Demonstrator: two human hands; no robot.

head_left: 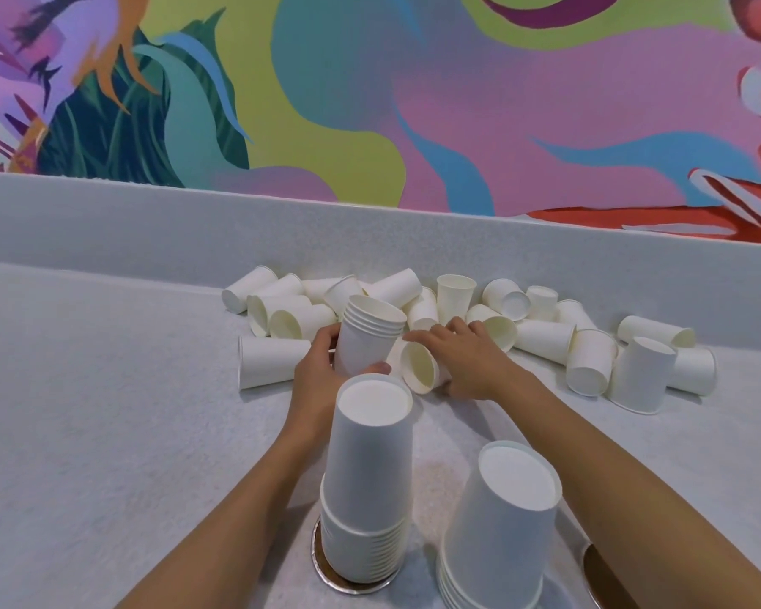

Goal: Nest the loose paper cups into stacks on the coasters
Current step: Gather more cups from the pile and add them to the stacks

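My left hand (315,367) grips a small nested stack of white paper cups (367,334), mouths up and tilted away from me. My right hand (462,353) lies over a loose cup (420,367) on its side, mouth toward me, fingers spread across it. Several loose white cups (545,336) lie scattered behind, most tipped over. Close to me an upside-down stack (367,481) stands on a round coaster (321,564). A second upside-down stack (501,529) stands at its right. Another coaster (598,573) shows under my right forearm.
The pale speckled counter (106,410) ends in a low backsplash (150,222) below a colourful mural. One cup (455,296) stands upright at the back of the pile, and an upside-down cup (642,373) stands at the right.
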